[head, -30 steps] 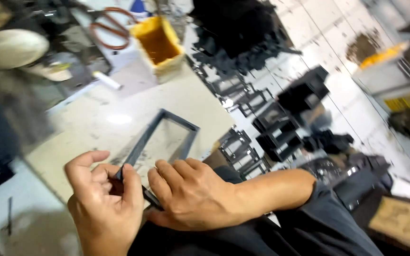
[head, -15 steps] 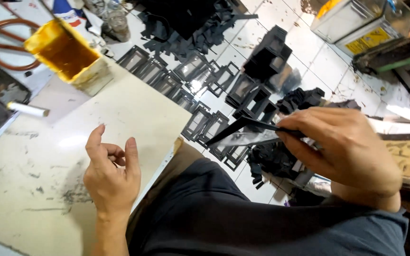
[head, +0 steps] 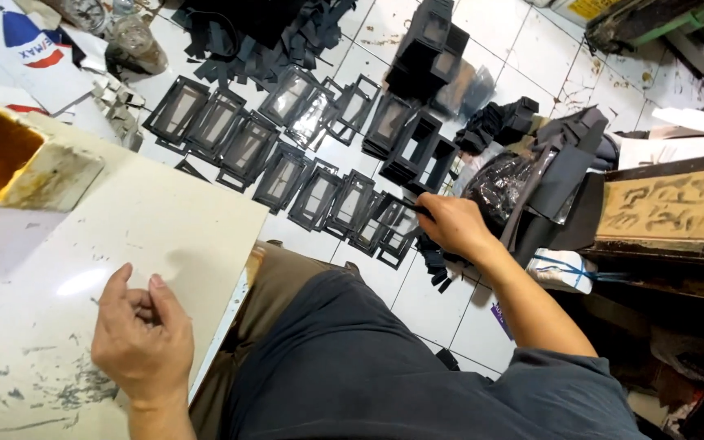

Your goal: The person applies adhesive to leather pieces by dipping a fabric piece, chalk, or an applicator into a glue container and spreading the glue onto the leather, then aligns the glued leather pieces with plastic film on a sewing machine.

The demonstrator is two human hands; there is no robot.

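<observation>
My right hand (head: 451,225) reaches down to the tiled floor and pinches the edge of a black rectangular frame with a clear window (head: 395,222), which lies among a row of like frames (head: 287,175). My left hand (head: 142,338) rests on the white worktable (head: 165,236), fingers loosely curled and holding nothing. My lap in dark trousers fills the lower middle.
A yellow glue-stained box (head: 10,159) stands at the table's left. Stacked black boxes (head: 425,57) and black scraps (head: 262,28) lie at the back of the floor. A black plastic bag (head: 503,183) and a brown board (head: 670,212) sit right of my right hand.
My right hand carried the black frame off the table and down to the floor, setting it at the end of the row. My left hand let go and stayed on the table.
</observation>
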